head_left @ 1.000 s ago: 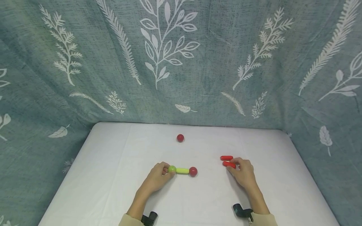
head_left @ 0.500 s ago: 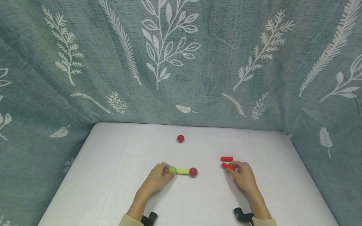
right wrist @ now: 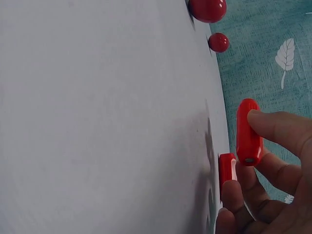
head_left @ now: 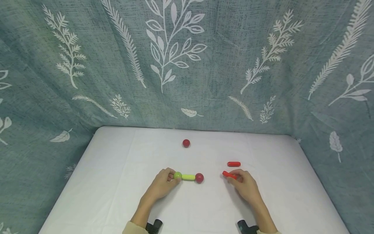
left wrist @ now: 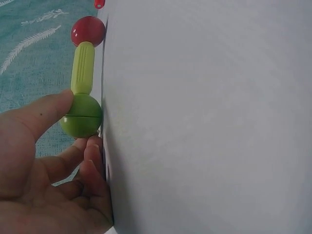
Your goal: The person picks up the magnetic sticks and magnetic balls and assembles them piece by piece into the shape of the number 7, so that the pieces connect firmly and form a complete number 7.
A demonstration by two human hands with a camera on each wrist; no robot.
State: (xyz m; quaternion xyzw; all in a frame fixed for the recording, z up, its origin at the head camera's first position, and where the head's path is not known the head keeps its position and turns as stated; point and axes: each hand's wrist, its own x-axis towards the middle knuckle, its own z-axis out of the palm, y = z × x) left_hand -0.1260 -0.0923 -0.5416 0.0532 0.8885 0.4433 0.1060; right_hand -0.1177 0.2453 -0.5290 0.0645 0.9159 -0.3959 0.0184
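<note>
My left hand [head_left: 164, 183] pinches a green ball [left wrist: 82, 116] between thumb and fingers. A yellow-green rod [head_left: 188, 177] runs rightward from that ball to a red ball [head_left: 199, 178], the three joined end to end at the table. On the right, my right hand [head_left: 246, 186] grips a red rod [right wrist: 249, 136] between thumb and fingers; the right wrist view shows it apart from the tabletop, with a small greyish spot at its near end. A second red rod [head_left: 234, 164] lies on the table just beyond that hand.
Further back on the white table [head_left: 140, 152] sits another red ball [head_left: 186, 143]. A teal cloth [head_left: 216, 65] with white leaf prints hangs behind the table and along its sides. Dark wrist devices [head_left: 246, 227] show near the bottom edge.
My right hand has drawn one red rod away from the other, leftward and toward me. My left hand and the joined pieces stay in place.
</note>
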